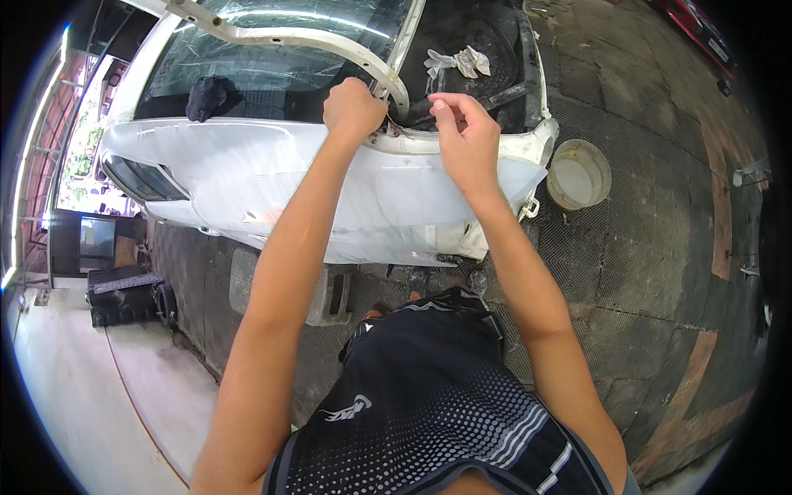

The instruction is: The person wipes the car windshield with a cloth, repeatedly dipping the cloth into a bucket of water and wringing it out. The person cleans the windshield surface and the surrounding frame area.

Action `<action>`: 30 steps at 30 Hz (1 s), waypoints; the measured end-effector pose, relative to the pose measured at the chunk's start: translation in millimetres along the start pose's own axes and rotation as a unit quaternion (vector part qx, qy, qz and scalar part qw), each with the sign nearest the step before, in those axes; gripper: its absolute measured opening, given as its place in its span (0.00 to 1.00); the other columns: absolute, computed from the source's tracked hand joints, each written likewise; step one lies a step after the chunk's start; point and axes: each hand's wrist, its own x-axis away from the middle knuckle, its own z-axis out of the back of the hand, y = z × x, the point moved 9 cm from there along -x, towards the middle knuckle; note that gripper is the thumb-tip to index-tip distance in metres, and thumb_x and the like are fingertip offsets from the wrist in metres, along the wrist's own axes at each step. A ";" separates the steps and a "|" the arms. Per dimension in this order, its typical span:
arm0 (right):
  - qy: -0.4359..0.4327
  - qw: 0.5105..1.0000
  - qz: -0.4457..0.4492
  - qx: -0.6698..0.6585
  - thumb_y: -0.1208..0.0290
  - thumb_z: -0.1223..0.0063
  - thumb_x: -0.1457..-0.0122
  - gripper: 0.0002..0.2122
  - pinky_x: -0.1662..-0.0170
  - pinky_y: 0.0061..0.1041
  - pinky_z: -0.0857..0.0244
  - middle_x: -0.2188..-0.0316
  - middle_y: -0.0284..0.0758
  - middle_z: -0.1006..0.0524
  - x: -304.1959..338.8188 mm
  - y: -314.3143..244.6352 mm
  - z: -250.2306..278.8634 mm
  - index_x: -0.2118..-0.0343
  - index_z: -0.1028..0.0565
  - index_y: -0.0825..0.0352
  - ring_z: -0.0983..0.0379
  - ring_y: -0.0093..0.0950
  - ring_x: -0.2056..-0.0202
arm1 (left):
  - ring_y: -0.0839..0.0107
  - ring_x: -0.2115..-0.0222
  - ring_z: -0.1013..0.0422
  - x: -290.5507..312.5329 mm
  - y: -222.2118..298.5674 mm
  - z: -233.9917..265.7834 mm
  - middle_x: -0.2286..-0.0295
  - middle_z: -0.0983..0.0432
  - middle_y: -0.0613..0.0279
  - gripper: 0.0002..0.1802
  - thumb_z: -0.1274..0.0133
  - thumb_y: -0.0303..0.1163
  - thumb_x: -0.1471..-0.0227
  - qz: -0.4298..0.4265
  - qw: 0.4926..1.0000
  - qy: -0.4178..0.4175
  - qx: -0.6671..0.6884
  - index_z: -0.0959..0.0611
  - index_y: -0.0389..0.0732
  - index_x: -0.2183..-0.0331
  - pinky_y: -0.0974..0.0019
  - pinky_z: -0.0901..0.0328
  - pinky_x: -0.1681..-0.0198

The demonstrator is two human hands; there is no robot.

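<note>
Both my arms reach forward over the white and grey car body panel (272, 177). My left hand (353, 109) is closed in a fist at the inner end of the panel, beside a curved white metal bar (330, 43); whatever its fingers hold is hidden. To the right of the bar's end, my right hand (469, 140) is raised with thumb and forefinger curled in a pinch. Anything between those fingertips is too small to name. Between my hands, the bar's lower end meets the car near some dark small parts I cannot make out.
Crumpled whitish gloves or cloths (459, 62) lie in the dark bay beyond my right hand. A dark cloth (208, 97) rests at the base of the glass. On the floor right of the car stands a pale bucket (579, 175). A black case (125, 295) sits at left.
</note>
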 end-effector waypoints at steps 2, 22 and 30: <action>-0.001 1.000 -0.003 -0.014 0.72 0.43 0.32 0.08 0.64 0.22 0.29 0.66 0.34 0.15 -3.1 8.0 5.9 0.56 0.16 0.68 0.22 0.19 0.68 | 0.47 0.54 0.18 7.3 5.2 -1.2 0.58 0.15 0.43 0.16 0.36 0.32 0.53 0.021 1.000 -0.002 -0.014 0.12 0.34 0.61 0.53 0.23 0.50; 0.064 0.987 0.117 0.087 0.79 0.43 0.36 0.04 0.70 0.29 0.33 0.73 0.38 0.22 8.7 -22.7 34.8 0.61 0.19 0.70 0.26 0.31 0.75 | 0.44 0.63 0.20 -37.5 15.6 -4.7 0.67 0.15 0.45 0.11 0.38 0.33 0.49 -0.209 0.976 0.060 0.002 0.10 0.42 0.63 0.47 0.26 0.57; -0.096 0.963 0.226 0.111 0.42 0.36 0.41 0.31 0.50 0.41 0.25 0.53 0.45 0.17 -100.6 -85.0 -97.9 0.49 0.20 0.70 0.19 0.42 0.53 | 0.42 0.57 0.20 -52.3 11.6 -14.8 0.60 0.15 0.44 0.19 0.39 0.39 0.46 -0.291 0.949 0.109 0.058 0.14 0.41 0.54 0.46 0.27 0.54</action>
